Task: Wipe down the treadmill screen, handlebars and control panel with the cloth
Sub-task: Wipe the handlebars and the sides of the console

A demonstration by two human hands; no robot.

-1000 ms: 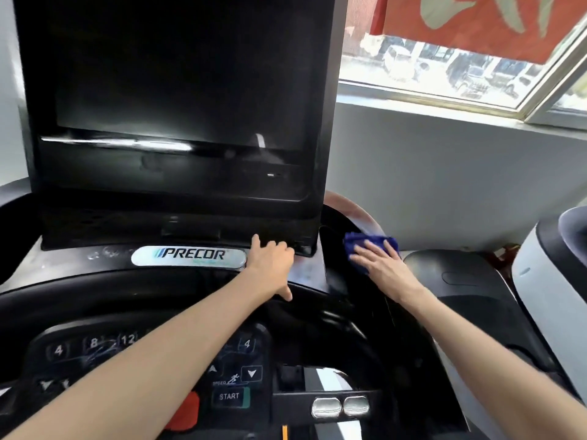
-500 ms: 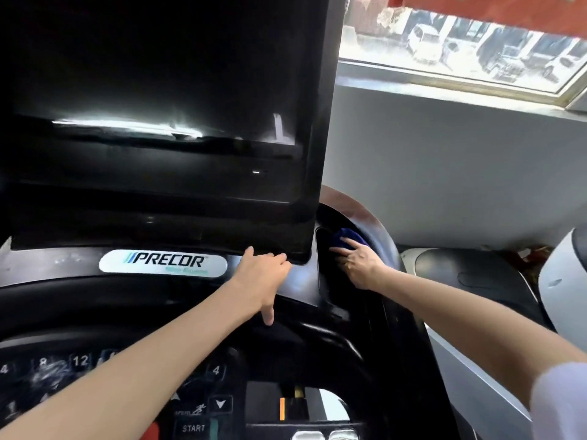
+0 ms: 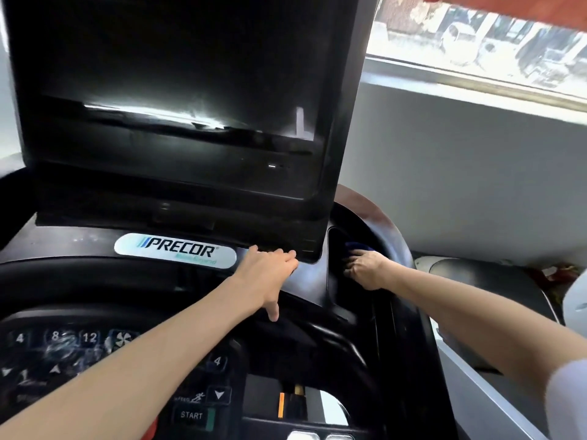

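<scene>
The treadmill's big dark screen (image 3: 178, 100) fills the upper left, above a silver PRECOR badge (image 3: 175, 250). My left hand (image 3: 268, 271) rests on the console ledge just under the screen's lower right corner, fingers relaxed, thumb hanging down. My right hand (image 3: 365, 269) presses the blue cloth (image 3: 358, 246) into the dark recess right of the screen, inside the curved black handlebar (image 3: 381, 230). Most of the cloth is hidden under the fingers. The control panel (image 3: 73, 347) with number keys and a START button (image 3: 192, 416) lies at lower left, partly behind my left forearm.
A grey wall (image 3: 460, 173) and a bright window (image 3: 476, 42) stand behind the machine on the right. Another machine's dark console (image 3: 486, 287) and a white rounded housing (image 3: 575, 300) sit to the right.
My right hand has carried the cloth from the handlebar's outer face leftward into the recess beside the screen. The left hand has stayed on the ledge. The view has shifted slightly right and closer.
</scene>
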